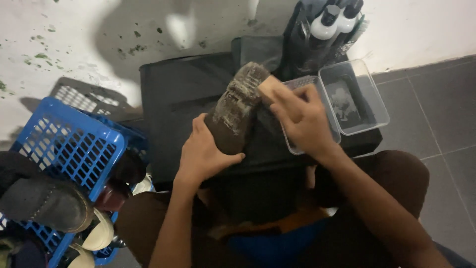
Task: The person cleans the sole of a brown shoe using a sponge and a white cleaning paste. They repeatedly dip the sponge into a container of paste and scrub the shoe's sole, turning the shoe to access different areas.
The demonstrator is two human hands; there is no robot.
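Note:
My left hand (203, 154) grips the heel end of a dark brown shoe (238, 106) turned sole up, its tread covered in white foam. My right hand (302, 119) holds a wooden-backed brush (270, 87) pressed against the right side of the sole near the toe. Both hands work over a black box-like surface (173, 94) in front of my knees.
Two clear plastic tubs (369, 94) stand right of the shoe, one with murky water. Dark bottles with white caps (327, 25) stand behind them against the white wall. A blue plastic basket (69, 144) at left holds several shoes. Grey floor tiles lie at right.

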